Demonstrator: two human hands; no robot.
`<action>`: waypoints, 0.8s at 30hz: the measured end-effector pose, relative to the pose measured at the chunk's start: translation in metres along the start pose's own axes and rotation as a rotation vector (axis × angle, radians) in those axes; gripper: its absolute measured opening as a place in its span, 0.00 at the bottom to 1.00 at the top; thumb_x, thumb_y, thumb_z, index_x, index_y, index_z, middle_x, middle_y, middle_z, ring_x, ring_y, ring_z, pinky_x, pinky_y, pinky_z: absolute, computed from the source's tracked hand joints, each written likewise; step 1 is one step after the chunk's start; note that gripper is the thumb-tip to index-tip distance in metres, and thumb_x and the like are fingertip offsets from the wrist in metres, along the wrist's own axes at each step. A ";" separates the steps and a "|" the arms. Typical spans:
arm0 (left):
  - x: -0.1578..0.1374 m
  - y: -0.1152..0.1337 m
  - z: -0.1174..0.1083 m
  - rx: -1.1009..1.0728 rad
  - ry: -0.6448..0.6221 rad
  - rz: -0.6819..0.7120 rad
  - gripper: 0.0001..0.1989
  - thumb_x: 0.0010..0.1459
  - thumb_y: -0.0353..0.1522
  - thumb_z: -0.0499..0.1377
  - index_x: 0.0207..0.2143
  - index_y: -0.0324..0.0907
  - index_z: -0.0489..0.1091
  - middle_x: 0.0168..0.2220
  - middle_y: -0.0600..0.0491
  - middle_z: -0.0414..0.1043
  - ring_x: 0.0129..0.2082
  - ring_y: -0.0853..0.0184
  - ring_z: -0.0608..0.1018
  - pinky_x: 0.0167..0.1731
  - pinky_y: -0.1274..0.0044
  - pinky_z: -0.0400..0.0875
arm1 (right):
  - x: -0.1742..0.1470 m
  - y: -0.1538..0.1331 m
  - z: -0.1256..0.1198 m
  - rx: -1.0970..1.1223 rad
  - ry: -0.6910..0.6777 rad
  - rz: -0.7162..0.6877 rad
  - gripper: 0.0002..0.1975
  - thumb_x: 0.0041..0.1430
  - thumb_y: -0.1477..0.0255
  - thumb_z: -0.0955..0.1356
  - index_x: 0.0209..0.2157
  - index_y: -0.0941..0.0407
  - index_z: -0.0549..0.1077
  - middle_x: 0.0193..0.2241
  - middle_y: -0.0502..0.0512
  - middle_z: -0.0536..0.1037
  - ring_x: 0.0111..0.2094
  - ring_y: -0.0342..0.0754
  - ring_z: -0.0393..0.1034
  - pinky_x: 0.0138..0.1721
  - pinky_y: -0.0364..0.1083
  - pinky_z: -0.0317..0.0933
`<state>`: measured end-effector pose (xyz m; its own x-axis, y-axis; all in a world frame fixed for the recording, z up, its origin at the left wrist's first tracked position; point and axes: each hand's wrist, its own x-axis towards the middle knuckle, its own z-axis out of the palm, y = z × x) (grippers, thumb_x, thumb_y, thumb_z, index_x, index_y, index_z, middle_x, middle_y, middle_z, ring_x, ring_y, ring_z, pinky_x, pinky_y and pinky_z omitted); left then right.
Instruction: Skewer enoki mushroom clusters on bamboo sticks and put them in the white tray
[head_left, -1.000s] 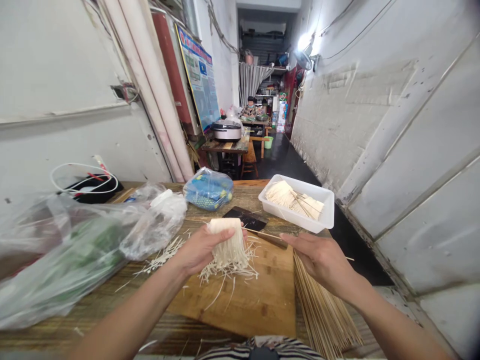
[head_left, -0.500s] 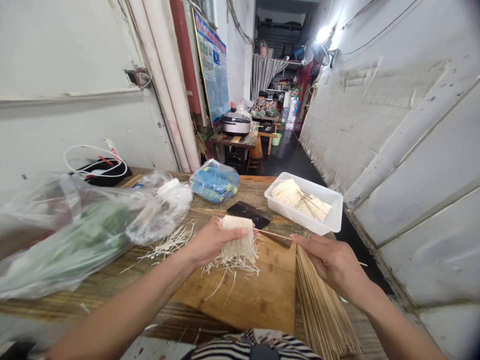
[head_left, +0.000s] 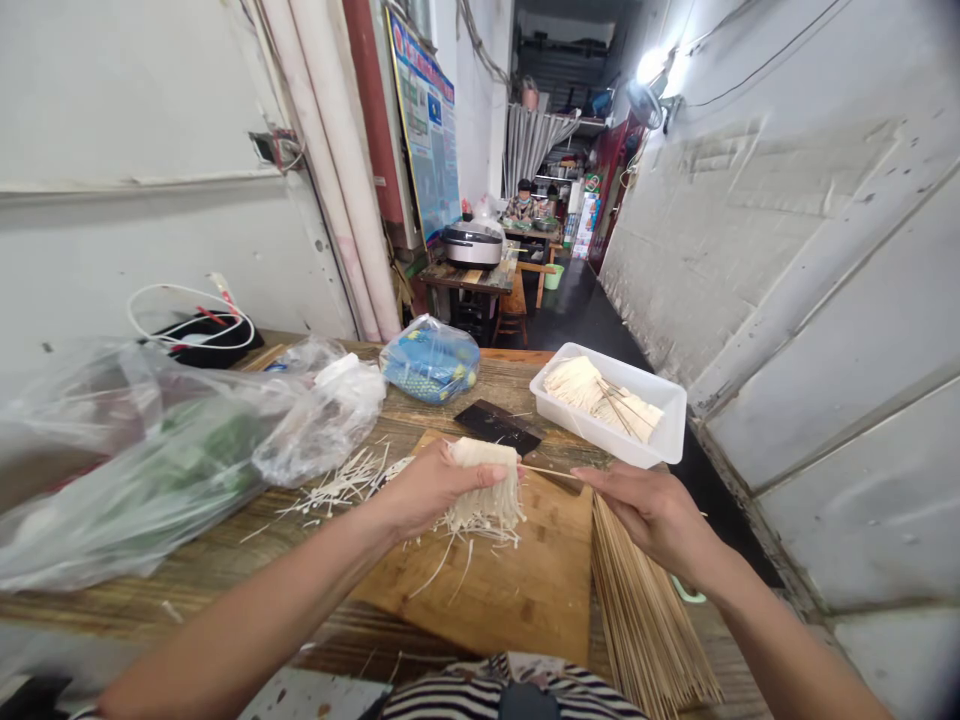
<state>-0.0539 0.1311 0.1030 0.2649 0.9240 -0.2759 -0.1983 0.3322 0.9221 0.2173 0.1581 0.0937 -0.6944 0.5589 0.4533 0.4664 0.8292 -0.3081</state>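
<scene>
Over the wooden cutting board (head_left: 525, 590), my left hand (head_left: 435, 485) is closed on a flat bunch of enoki mushrooms (head_left: 487, 460), thumb pressed across its front, stems and small caps hanging down. My right hand (head_left: 645, 510) pinches a thin bamboo skewer (head_left: 551, 471), whose far end meets the right edge of the bunch; how deep it sits inside is hidden. Loose enoki strands (head_left: 341, 485) lie left of the board, and some lie on it below the bunch. A dark cleaver blade (head_left: 499, 425) rests flat behind the board.
A pile of bamboo skewers (head_left: 645, 620) lies right of the board. Behind it stands a white plastic tub (head_left: 671, 420) with skewered enoki. Plastic bags (head_left: 172, 470) with greens cover the table's left, and a bagged blue bundle (head_left: 429, 362) sits at the back. Farther off, a person (head_left: 523, 205) sits at a table.
My left hand and the enoki bunch have shifted slightly right. My right hand has moved slightly left, so less of the skewer shows between the hands.
</scene>
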 end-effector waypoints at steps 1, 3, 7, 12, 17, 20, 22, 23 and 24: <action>0.000 0.000 0.000 0.001 -0.002 0.005 0.20 0.41 0.36 0.69 0.37 0.34 0.77 0.40 0.43 0.79 0.37 0.58 0.79 0.40 0.69 0.73 | 0.002 0.000 0.001 0.011 0.007 -0.004 0.16 0.66 0.75 0.58 0.52 0.54 0.70 0.33 0.55 0.79 0.31 0.44 0.72 0.30 0.43 0.65; 0.001 -0.001 0.001 0.007 0.001 0.012 0.20 0.41 0.36 0.69 0.37 0.34 0.77 0.40 0.43 0.79 0.37 0.58 0.79 0.41 0.69 0.72 | 0.005 -0.001 0.002 0.032 0.017 -0.006 0.17 0.66 0.75 0.58 0.51 0.53 0.71 0.32 0.54 0.79 0.31 0.44 0.72 0.30 0.43 0.65; 0.001 -0.002 0.002 0.027 0.018 0.033 0.21 0.40 0.36 0.70 0.37 0.33 0.77 0.38 0.42 0.79 0.36 0.58 0.79 0.39 0.69 0.72 | 0.010 -0.003 0.005 0.106 -0.014 0.011 0.17 0.65 0.75 0.59 0.52 0.50 0.71 0.35 0.53 0.79 0.34 0.45 0.74 0.33 0.44 0.67; 0.002 -0.002 0.002 0.016 -0.008 0.045 0.21 0.43 0.36 0.68 0.40 0.34 0.76 0.39 0.43 0.79 0.36 0.60 0.79 0.38 0.70 0.72 | 0.012 -0.003 0.007 0.196 0.000 0.043 0.18 0.65 0.75 0.60 0.52 0.48 0.71 0.40 0.52 0.79 0.38 0.46 0.74 0.37 0.45 0.68; 0.001 0.003 -0.001 0.006 -0.009 0.128 0.27 0.43 0.35 0.69 0.47 0.41 0.72 0.41 0.49 0.79 0.37 0.64 0.78 0.38 0.75 0.71 | 0.010 -0.003 0.003 0.255 0.032 0.082 0.16 0.64 0.76 0.60 0.50 0.50 0.73 0.41 0.53 0.79 0.40 0.45 0.75 0.41 0.44 0.68; 0.000 0.002 -0.005 0.041 -0.039 0.150 0.22 0.46 0.38 0.67 0.44 0.40 0.74 0.35 0.50 0.79 0.31 0.65 0.78 0.32 0.76 0.71 | 0.007 -0.003 0.001 0.274 0.043 0.101 0.16 0.64 0.77 0.61 0.49 0.50 0.73 0.42 0.52 0.79 0.41 0.43 0.75 0.42 0.42 0.68; 0.000 0.000 -0.006 0.060 -0.073 0.163 0.18 0.48 0.39 0.65 0.40 0.39 0.76 0.33 0.50 0.79 0.30 0.66 0.77 0.31 0.76 0.70 | 0.004 -0.004 0.000 0.269 0.043 0.105 0.16 0.63 0.77 0.62 0.49 0.50 0.73 0.42 0.51 0.79 0.42 0.43 0.74 0.43 0.42 0.67; 0.000 -0.002 -0.006 0.063 -0.088 0.169 0.16 0.49 0.39 0.65 0.38 0.38 0.76 0.32 0.50 0.79 0.29 0.66 0.77 0.31 0.76 0.70 | 0.003 -0.004 -0.001 0.264 0.045 0.107 0.16 0.63 0.77 0.62 0.49 0.50 0.73 0.42 0.51 0.79 0.42 0.43 0.74 0.44 0.42 0.67; 0.001 -0.003 -0.006 0.062 -0.100 0.173 0.16 0.50 0.39 0.64 0.38 0.38 0.76 0.32 0.50 0.79 0.29 0.66 0.77 0.31 0.76 0.70 | 0.002 -0.004 -0.001 0.258 0.045 0.110 0.16 0.63 0.77 0.62 0.49 0.50 0.73 0.42 0.52 0.79 0.43 0.43 0.74 0.44 0.42 0.67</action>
<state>-0.0587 0.1320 0.0987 0.3246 0.9419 -0.0866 -0.1911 0.1549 0.9693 0.2146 0.1554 0.0969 -0.6197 0.6498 0.4402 0.3785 0.7388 -0.5576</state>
